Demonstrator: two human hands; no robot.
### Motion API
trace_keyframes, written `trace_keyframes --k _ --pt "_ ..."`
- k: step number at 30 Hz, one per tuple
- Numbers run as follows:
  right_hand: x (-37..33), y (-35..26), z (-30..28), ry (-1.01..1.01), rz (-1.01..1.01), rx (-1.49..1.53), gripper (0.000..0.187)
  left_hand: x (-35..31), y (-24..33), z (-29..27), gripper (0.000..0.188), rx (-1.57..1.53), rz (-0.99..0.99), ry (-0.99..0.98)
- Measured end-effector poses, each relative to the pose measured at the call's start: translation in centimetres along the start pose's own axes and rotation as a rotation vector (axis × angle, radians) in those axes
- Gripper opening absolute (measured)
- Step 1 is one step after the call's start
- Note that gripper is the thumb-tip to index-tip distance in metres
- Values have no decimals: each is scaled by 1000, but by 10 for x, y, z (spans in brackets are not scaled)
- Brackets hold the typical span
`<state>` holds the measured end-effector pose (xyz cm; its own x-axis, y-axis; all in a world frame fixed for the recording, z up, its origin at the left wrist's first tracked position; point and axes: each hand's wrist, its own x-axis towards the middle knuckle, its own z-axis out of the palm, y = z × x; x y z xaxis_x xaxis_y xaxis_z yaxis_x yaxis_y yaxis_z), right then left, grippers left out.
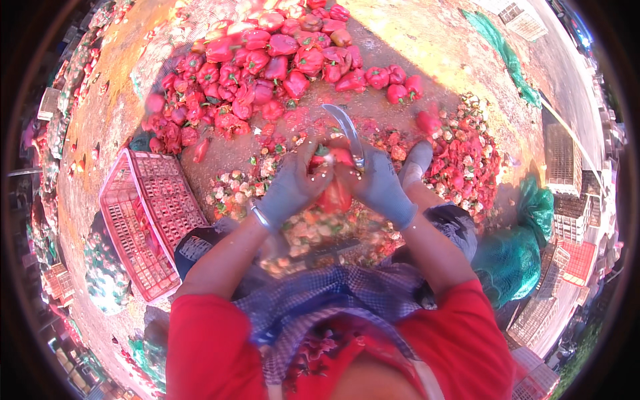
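Observation:
My left hand (291,185), in a grey-blue glove with bare fingertips, is closed round a red bell pepper (338,193) with a green stem. Beside it my right hand (383,185), gloved the same way, grips a knife whose curved blade (347,127) points up and away from me. The right fingers also touch the pepper; the knife's handle is mostly hidden in the hand. Under both hands lies a blurred litter of pale cores and red scraps (320,233).
A heap of red bell peppers (257,61) spreads ahead of me. Trimmings (467,157) pile up at the right, near my shoe (418,159). A pink plastic crate (150,223) lies on its side at left. Green netting (510,263) and more crates (563,160) stand at right.

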<state>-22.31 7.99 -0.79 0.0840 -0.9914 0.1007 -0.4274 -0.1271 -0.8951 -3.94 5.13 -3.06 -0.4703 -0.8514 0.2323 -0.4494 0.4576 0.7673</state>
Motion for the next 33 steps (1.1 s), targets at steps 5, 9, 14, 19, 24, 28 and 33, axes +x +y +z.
trace_keyframes --k 5,9,14,19,24,28,33 --pt "5 11 -9 -58 139 154 33 2 9 -15 48 -2 -83 -144" --pt "4 16 -8 33 56 47 31 10 17 -23 44 -171 -141 -156" --pt "12 9 0 70 65 -25 32 17 13 -16 35 -383 -224 -1" --pt "22 -15 25 145 -63 -232 35 5 -4 -22 29 -581 -387 180" --pt "31 -38 36 83 -9 -28 23 10 -26 -5 24 -421 -428 443" --pt "43 -56 64 211 -260 -109 21 7 -30 -34 20 -1237 -556 715" --pt "52 -98 80 385 -274 10 22 24 -27 -76 15 -1083 -537 986"
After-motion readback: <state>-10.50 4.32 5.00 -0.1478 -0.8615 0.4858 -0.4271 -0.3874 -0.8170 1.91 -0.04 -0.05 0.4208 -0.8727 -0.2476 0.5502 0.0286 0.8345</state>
